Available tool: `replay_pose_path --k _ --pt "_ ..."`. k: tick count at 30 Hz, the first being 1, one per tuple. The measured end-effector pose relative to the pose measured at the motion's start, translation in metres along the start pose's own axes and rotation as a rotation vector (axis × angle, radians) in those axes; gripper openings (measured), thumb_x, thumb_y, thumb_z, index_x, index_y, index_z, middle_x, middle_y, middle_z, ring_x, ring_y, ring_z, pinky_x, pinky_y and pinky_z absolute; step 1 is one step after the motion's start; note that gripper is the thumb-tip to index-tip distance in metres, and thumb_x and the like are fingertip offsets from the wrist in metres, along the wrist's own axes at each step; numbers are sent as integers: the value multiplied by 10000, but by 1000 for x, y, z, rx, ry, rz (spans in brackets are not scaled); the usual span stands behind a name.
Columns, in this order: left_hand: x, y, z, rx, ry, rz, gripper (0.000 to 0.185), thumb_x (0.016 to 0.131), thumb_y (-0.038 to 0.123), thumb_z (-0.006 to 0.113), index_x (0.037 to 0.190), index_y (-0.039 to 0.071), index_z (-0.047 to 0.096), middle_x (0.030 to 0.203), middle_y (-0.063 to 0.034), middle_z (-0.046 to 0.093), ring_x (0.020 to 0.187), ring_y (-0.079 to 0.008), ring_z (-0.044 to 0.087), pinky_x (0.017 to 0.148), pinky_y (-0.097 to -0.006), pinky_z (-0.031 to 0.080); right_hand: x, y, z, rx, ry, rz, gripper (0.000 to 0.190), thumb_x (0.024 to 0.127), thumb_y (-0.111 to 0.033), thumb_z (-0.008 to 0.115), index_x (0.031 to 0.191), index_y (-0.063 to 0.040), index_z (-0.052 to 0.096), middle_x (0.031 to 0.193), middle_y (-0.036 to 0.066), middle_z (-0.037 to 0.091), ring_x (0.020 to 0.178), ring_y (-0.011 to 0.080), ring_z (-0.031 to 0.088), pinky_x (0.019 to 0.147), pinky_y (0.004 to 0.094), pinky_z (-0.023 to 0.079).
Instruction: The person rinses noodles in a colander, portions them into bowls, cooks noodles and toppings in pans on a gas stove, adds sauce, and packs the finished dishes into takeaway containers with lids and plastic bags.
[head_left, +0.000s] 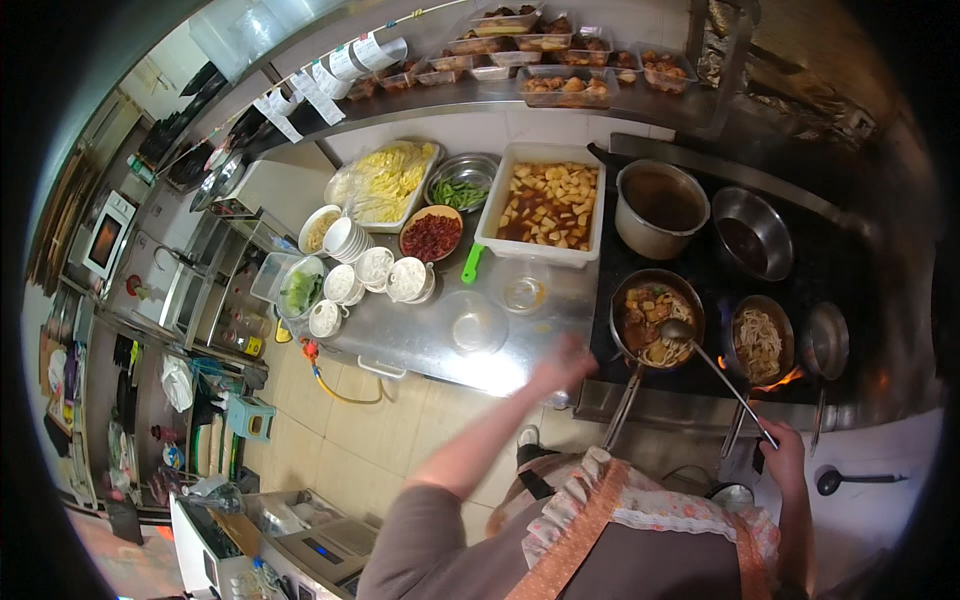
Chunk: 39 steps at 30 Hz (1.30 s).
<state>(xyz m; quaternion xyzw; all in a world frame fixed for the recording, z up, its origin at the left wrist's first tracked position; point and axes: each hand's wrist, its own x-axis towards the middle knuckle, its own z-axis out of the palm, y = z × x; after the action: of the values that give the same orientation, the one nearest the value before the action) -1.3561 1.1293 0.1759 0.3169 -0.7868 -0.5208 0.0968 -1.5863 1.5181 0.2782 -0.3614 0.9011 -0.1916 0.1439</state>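
My right hand (784, 451) is closed around the handle of a metal ladle (724, 375). The ladle's bowl rests in a pan of noodles, potato pieces and sauce (657, 321) on the stove. My left hand (566, 365), blurred, is over the front edge of the steel counter, left of that pan; its fingers are unclear, and whether it holds anything cannot be told. A second pan of noodles (760, 339) stands over flames to the right. Two clear round plastic containers (472, 322) stand on the counter beyond my left hand.
A tub of potatoes in broth (549, 202), a deep pot (660, 214), a metal basin (752, 232) and an unfilled-looking pan (825, 341) stand around. White bowls (409, 280), chopped red food (431, 232) and cabbage (390, 180) are at left. Packed food boxes (568, 86) line the shelf above.
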Motion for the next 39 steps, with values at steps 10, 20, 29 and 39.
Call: replay_pose_path --k 10,20,29,39 --pt "227 130 -456 -442 1011 508 432 842 223 655 1140 -74 559 1061 -140 618 968 -201 566 859 -311 443 -35 -46 65 317 79 371 444 760 -7 599 1199 -75 606 988 91 649 872 186 609 767 310 470" --pt "262 187 -471 -1019 699 551 274 798 66 717 968 -52 538 970 -127 647 925 -215 646 762 -315 537 -63 -86 87 325 263 401 497 738 12 577 1225 -87 585 1021 131 646 865 193 601 744 308 466" --pt "228 186 -364 -747 68 393 334 846 20 579 1175 19 523 1087 -134 637 965 -237 611 790 -363 509 -67 -92 105 300 386 351 501 728 17 599 1219 -84 586 1042 144 650 928 235 627 788 310 475" --pt "225 154 -339 -833 -46 412 281 912 4 480 1189 -34 503 997 -114 624 776 -159 582 757 -295 506 -60 -118 93 281 261 467 475 728 -30 602 1202 -61 586 1122 168 631 1027 272 614 863 327 466"
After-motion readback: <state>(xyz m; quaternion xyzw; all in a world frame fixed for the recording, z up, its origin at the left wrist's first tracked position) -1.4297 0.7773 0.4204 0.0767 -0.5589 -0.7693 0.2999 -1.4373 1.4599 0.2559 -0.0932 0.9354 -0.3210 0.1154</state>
